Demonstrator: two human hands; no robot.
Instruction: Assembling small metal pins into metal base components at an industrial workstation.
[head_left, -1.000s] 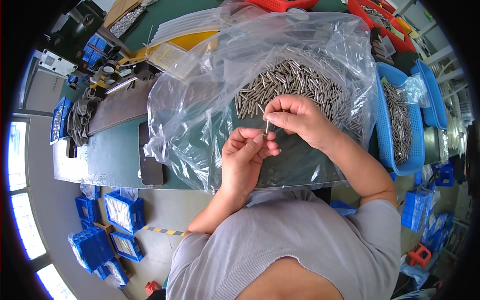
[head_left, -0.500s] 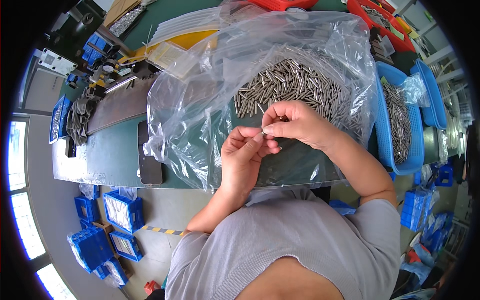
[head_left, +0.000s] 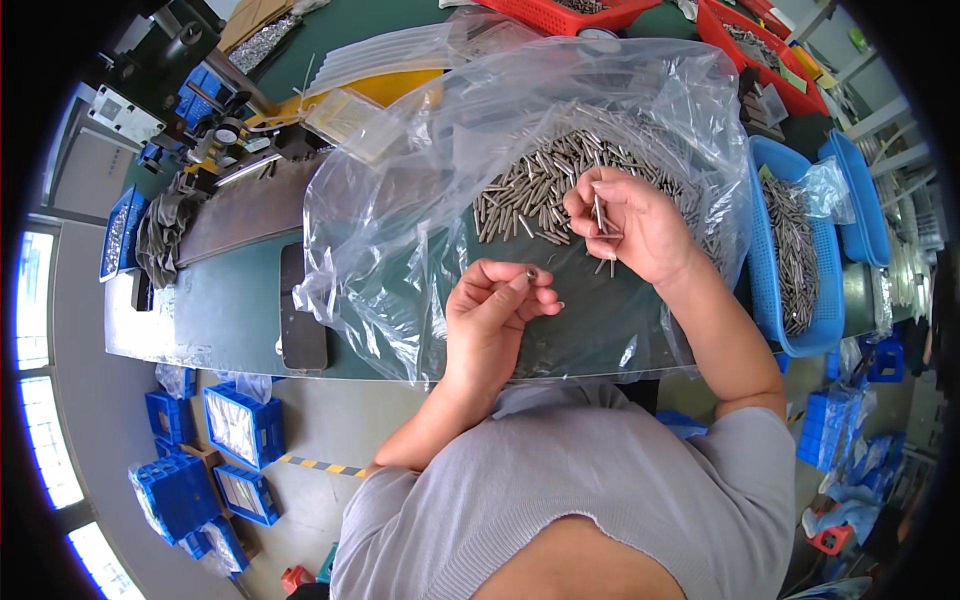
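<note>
My left hand [head_left: 487,318] is held over the near part of the table, thumb and forefinger pinched on a small metal piece [head_left: 531,274]. Only the tip of that piece shows. To the right and farther away, my right hand [head_left: 645,228] has its fingers curled round a few slim metal pins [head_left: 600,214], which stick out at different angles. Just beyond the hands lies a heap of the same grey pins [head_left: 535,185], on and partly under a large clear plastic bag [head_left: 375,215]. The two hands are apart.
A blue basket [head_left: 757,235] full of pins stands to the right. Red baskets [head_left: 570,22] sit at the back. On the left are a dark phone [head_left: 303,320], a grey cloth [head_left: 160,240] and a metal fixture with a dial gauge [head_left: 228,130].
My right hand has drawn away from the left, moving right and outward toward the heap, and its pins now show. The left hand keeps its pinch in nearly the same place.
</note>
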